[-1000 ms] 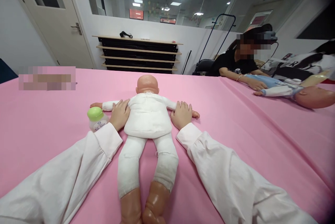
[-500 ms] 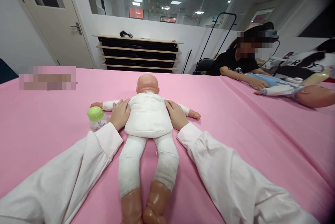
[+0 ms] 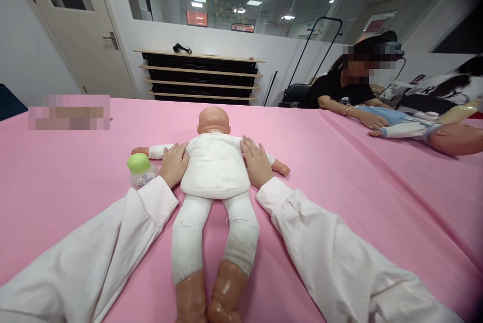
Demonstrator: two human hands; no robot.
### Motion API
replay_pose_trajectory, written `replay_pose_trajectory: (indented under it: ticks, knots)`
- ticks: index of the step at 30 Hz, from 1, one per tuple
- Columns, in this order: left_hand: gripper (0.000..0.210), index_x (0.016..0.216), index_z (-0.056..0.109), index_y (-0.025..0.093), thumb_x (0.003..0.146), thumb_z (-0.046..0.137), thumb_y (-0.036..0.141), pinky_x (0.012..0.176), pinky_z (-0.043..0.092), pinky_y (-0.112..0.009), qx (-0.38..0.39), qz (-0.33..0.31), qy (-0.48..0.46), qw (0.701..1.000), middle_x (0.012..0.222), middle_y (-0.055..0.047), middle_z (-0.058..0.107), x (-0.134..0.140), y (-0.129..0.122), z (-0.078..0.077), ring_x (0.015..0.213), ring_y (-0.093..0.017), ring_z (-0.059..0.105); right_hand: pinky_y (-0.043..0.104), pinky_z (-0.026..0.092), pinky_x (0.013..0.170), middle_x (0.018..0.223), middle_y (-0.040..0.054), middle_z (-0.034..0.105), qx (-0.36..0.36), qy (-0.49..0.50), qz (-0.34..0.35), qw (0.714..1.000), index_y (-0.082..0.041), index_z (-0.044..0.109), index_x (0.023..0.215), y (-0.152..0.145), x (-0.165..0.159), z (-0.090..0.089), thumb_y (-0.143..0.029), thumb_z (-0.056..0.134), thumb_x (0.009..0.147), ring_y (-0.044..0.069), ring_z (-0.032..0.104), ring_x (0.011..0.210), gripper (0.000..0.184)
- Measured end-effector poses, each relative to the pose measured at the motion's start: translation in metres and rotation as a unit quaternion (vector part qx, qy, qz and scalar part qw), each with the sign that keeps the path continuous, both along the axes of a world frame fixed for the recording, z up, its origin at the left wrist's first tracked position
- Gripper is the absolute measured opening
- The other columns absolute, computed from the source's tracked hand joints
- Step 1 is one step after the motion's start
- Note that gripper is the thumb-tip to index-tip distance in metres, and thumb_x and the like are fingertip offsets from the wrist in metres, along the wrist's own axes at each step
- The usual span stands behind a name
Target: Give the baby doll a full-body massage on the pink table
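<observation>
White cloth-bodied doll (image 3: 216,164), smooth pink tablecloth (image 3: 339,182)

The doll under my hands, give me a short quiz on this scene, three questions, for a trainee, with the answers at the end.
1. True or false: the left hand and the right hand both touch the doll.
2. Which of these is nearest the green-lidded bottle? a) the door; b) the right hand; c) the left hand.
3. Fill in the blank: the sheet under the doll is ____.

Key: 1. True. 2. c. 3. Pink.
</observation>
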State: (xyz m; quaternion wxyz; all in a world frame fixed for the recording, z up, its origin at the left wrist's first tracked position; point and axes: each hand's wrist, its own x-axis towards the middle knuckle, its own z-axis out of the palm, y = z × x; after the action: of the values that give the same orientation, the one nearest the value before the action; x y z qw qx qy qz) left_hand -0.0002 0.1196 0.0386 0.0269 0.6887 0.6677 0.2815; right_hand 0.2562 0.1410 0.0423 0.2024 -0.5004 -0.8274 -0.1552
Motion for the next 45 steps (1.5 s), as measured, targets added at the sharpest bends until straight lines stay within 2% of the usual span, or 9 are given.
replay_pose_trajectory:
  ticks: [4, 11, 15, 18, 21, 30, 35, 39, 45]
  knots:
    - [0.048, 0.129, 0.043, 0.014, 0.086, 0.024, 0.023, 0.106, 0.019, -0.054, 0.002, 0.001, -0.001, 1.0, 0.133, -0.009, 0.046, 0.0, 0.0, -0.001, 0.128, -0.027, 0.033, 0.042, 0.024, 0.106, 0.138, 0.0125, 0.037, -0.066, 0.02, -0.031, 0.997, -0.007, 0.033, 0.133, 0.004, 0.002, -0.003, -0.018, 0.036, 0.081, 0.022, 0.035, 0.126, 0.053]
    - [0.048, 0.128, 0.043, 0.014, 0.085, 0.025, 0.023, 0.106, 0.019, -0.054, 0.0, 0.003, 0.0, 1.0, 0.132, -0.009, 0.047, 0.0, 0.0, -0.001, 0.128, -0.027, 0.034, 0.054, 0.017, 0.104, 0.136, 0.0243, 0.034, -0.009, 0.058, -0.182, 0.982, 0.002, 0.037, 0.128, 0.008, 0.005, -0.011, -0.019, 0.044, 0.074, 0.032, 0.031, 0.127, 0.058]
    - [0.048, 0.128, 0.044, 0.014, 0.085, 0.025, 0.023, 0.106, 0.019, -0.054, 0.001, 0.003, 0.001, 1.0, 0.132, -0.009, 0.047, 0.0, 0.0, 0.0, 0.128, -0.027, 0.034, 0.049, 0.015, 0.107, 0.144, 0.0174, 0.021, 0.028, 0.029, -0.088, 0.995, -0.004, 0.028, 0.135, 0.001, 0.003, -0.002, -0.018, 0.04, 0.078, 0.027, 0.019, 0.134, 0.059]
    - [0.048, 0.128, 0.044, 0.013, 0.085, 0.025, 0.023, 0.106, 0.019, -0.054, 0.0, 0.001, 0.001, 1.0, 0.132, -0.009, 0.047, 0.0, 0.0, 0.0, 0.128, -0.027, 0.034, 0.043, 0.019, 0.107, 0.145, 0.0092, 0.023, -0.028, -0.008, 0.018, 0.999, -0.011, 0.026, 0.137, -0.001, 0.001, 0.002, -0.02, 0.034, 0.084, 0.02, 0.023, 0.133, 0.055]
    - [0.047, 0.129, 0.043, 0.014, 0.085, 0.025, 0.022, 0.106, 0.02, -0.054, -0.001, 0.002, 0.001, 1.0, 0.132, -0.009, 0.047, 0.0, -0.001, 0.001, 0.128, -0.027, 0.034, 0.043, 0.023, 0.106, 0.142, 0.01, 0.031, -0.074, 0.014, -0.014, 0.997, -0.01, 0.03, 0.135, 0.003, 0.002, 0.0, -0.021, 0.036, 0.083, 0.021, 0.033, 0.128, 0.054]
    - [0.048, 0.129, 0.043, 0.012, 0.086, 0.025, 0.022, 0.107, 0.018, -0.053, -0.006, 0.0, -0.002, 1.0, 0.133, -0.009, 0.046, 0.001, -0.001, 0.002, 0.128, -0.027, 0.033, 0.049, 0.022, 0.103, 0.133, 0.0208, 0.042, -0.034, 0.036, -0.162, 0.986, 0.0, 0.039, 0.127, 0.008, 0.007, -0.009, -0.018, 0.043, 0.077, 0.029, 0.037, 0.124, 0.054]
    - [0.047, 0.128, 0.043, 0.013, 0.085, 0.025, 0.022, 0.106, 0.019, -0.054, -0.001, -0.001, 0.002, 1.0, 0.132, -0.009, 0.047, -0.001, 0.001, -0.001, 0.128, -0.027, 0.033, 0.046, 0.019, 0.106, 0.144, 0.014, 0.025, 0.016, -0.002, -0.058, 0.998, -0.007, 0.03, 0.135, 0.002, 0.005, -0.002, -0.017, 0.04, 0.079, 0.024, 0.023, 0.133, 0.057]
    - [0.047, 0.128, 0.044, 0.013, 0.085, 0.026, 0.022, 0.107, 0.018, -0.054, 0.001, -0.001, 0.003, 1.0, 0.132, -0.009, 0.047, -0.002, 0.002, -0.002, 0.128, -0.027, 0.034, 0.044, 0.022, 0.106, 0.145, 0.0077, 0.023, -0.031, -0.038, 0.036, 0.998, -0.012, 0.027, 0.137, 0.0, 0.003, 0.002, -0.019, 0.035, 0.084, 0.021, 0.024, 0.133, 0.054]
    - [0.047, 0.128, 0.044, 0.013, 0.086, 0.025, 0.023, 0.106, 0.019, -0.053, 0.003, -0.003, 0.002, 1.0, 0.132, -0.009, 0.047, -0.001, 0.002, -0.002, 0.128, -0.027, 0.034, 0.044, 0.025, 0.104, 0.136, 0.0162, 0.039, -0.057, 0.011, -0.106, 0.993, -0.002, 0.034, 0.132, 0.006, 0.005, -0.005, -0.018, 0.039, 0.079, 0.025, 0.038, 0.124, 0.055]
